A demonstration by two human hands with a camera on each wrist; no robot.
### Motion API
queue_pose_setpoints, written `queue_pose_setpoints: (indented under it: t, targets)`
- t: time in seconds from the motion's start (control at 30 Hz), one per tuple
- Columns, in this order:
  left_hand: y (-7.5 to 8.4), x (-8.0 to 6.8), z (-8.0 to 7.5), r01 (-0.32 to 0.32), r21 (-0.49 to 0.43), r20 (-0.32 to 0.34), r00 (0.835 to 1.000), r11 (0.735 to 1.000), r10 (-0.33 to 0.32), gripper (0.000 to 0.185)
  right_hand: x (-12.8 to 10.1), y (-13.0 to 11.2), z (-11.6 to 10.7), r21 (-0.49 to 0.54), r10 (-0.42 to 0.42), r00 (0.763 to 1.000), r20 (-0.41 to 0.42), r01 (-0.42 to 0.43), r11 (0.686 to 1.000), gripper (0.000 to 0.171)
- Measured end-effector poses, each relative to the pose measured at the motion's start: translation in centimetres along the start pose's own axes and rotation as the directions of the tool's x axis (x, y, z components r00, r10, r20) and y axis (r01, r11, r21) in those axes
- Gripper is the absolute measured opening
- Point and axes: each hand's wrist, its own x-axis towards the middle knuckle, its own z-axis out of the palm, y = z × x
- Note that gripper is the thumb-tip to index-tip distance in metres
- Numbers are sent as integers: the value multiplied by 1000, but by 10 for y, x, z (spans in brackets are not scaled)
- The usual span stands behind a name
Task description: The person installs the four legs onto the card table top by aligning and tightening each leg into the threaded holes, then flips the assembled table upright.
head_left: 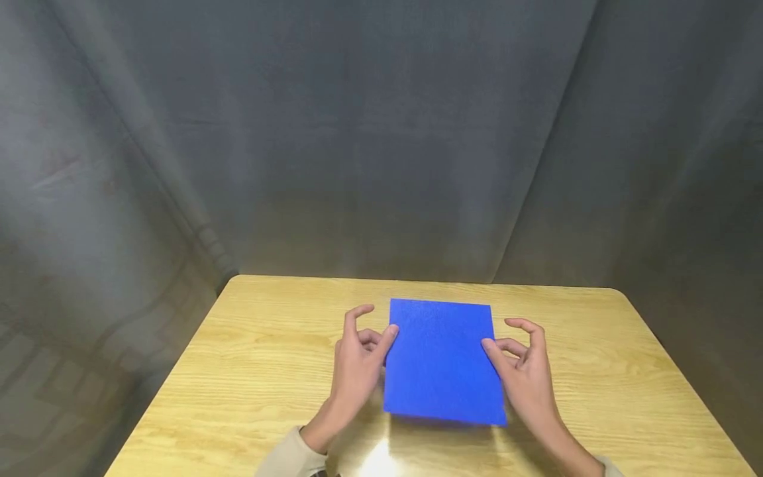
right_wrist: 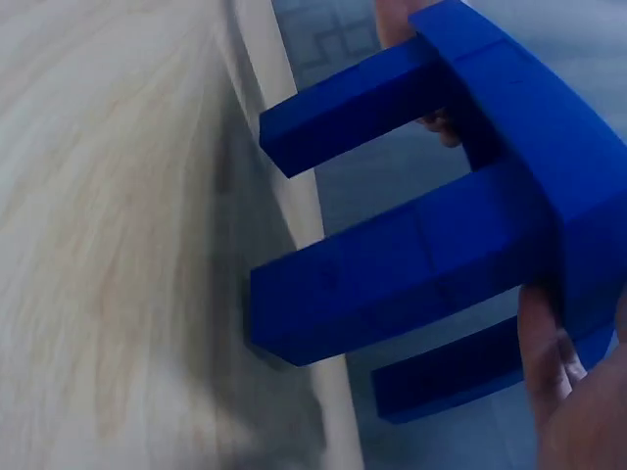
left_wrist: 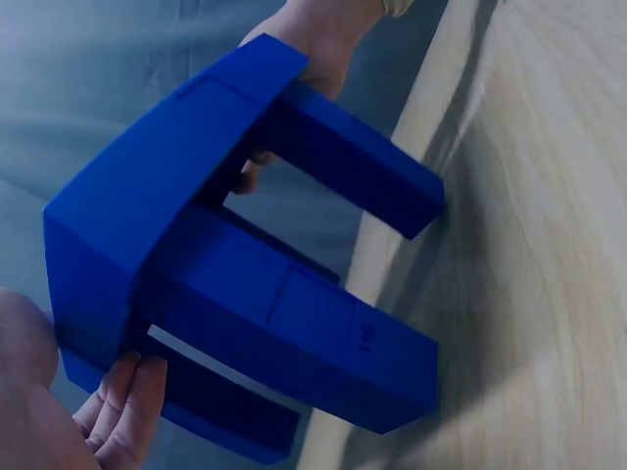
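Note:
A blue plastic stool-like piece [head_left: 441, 361] with a flat square top is over the middle of the wooden table [head_left: 268, 358]. My left hand [head_left: 375, 338] grips its left edge, thumb on the top and fingers below; my right hand [head_left: 507, 344] grips the right edge the same way. Both index fingers are raised and curled. In the left wrist view the blue piece [left_wrist: 225, 284] shows its thick legs pointing at the table, with my left fingers [left_wrist: 122, 416] under the top. The right wrist view shows the legs [right_wrist: 392, 284] and my right fingers [right_wrist: 554, 362]. Whether the legs touch the table I cannot tell.
A grey curtain [head_left: 381, 132] hangs behind and around the table. The table's far edge [head_left: 417, 281] lies just beyond the blue piece. Bare wood lies to the left and right of my hands.

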Motion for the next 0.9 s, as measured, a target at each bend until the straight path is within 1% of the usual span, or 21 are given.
queue_pose_setpoints:
  t: [0.1,0.23,0.33,0.5,0.63,0.7,0.77,0.8,0.83,0.9]
  targets:
    - [-7,6,1,44,-5,-6,999,999,-44,55,5,3,2,-60,68,998,-3,-68,996,44]
    - [-12,10,3,77,7,-21,997,997,-76,56,9,6,4,-109,113,994,-4,-113,988,46]
    - [-14,14,4,95,19,-18,995,995,-95,54,12,6,4,-96,150,989,-3,-150,984,44]
    - [-16,18,8,90,30,-13,996,995,-90,53,19,8,2,-62,217,976,14,-216,975,43]
    - [-18,20,9,89,35,-8,996,995,-89,51,22,10,1,-37,246,969,35,-245,969,45]
    - [-18,21,8,87,50,7,996,995,-87,51,20,10,0,-59,230,971,58,-226,972,44]
    - [-18,22,6,64,68,29,997,996,-67,50,18,11,-2,-130,172,982,78,-161,978,42]
    - [-19,22,4,48,80,40,998,996,-51,49,16,12,-4,-180,133,987,91,-115,977,41]
    - [-19,22,2,25,96,49,998,995,-30,47,15,13,-7,-237,88,991,102,-62,969,40]
    - [-21,21,-3,-44,138,59,998,989,36,44,13,15,-14,-364,-7,993,120,51,930,41]
